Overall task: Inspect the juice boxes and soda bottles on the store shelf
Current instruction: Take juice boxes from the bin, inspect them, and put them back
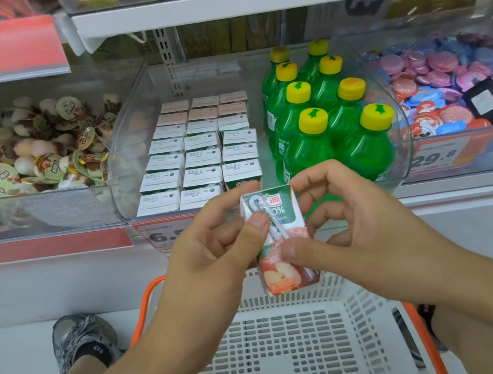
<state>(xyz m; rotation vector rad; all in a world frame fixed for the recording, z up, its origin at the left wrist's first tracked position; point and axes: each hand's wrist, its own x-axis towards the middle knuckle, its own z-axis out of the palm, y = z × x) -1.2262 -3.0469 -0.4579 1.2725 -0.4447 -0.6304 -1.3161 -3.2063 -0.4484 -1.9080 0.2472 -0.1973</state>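
One juice box (278, 239) is out of the bin, up in front of the shelf and above a white basket (282, 351). Both hands hold it. The left hand (213, 249) pinches it, thumb on the front by the straw. The right hand (349, 222) curls round its right side, thumb on the apple picture. So the looking seems to have just begun. The other juice boxes (195, 152) sit in rows in the clear bin (405, 144), with the green soda bottles (325, 120) beside them; none of these is in a hand now. The small print on the box is too blurry to read. The price tag (162, 234) is partly hidden behind the left hand.
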